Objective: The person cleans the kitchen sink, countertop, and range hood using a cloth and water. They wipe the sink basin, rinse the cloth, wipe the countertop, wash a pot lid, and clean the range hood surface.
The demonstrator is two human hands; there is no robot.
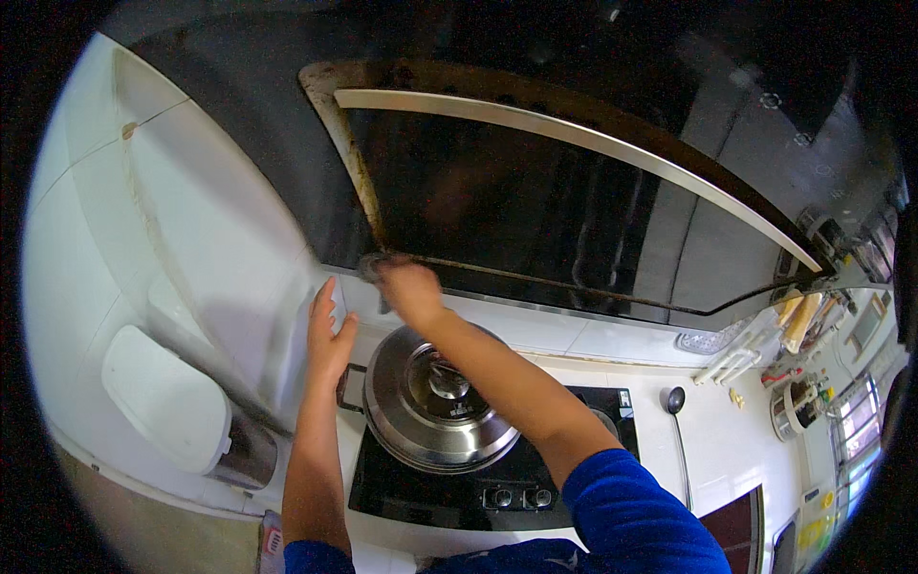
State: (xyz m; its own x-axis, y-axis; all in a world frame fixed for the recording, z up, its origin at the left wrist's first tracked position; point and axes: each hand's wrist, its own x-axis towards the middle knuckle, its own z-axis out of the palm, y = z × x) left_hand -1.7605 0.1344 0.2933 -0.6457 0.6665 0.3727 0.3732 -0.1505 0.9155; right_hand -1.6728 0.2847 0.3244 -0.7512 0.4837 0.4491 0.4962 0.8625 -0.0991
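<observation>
My right hand [412, 287] is raised to the lower left corner of a black glass range hood [502, 186]. It is blurred and closed around a dark grey item [373, 267], too blurred to name, which is against the hood's edge. My left hand [332, 337] is held up near the white tiled wall, fingers apart, holding nothing. Beneath my right forearm a steel pan with a domed lid [401, 423] stands on a black gas hob [445, 506]; its side handle [350, 387] lies close to my left wrist.
A white-lidded bin [168, 398] stands at the left by the wall. On the white counter at the right lie a long-handled ladle [674, 400] and small yellowish pieces [736, 398]. A round metal utensil holder [789, 412] stands farther right, below hanging utensils.
</observation>
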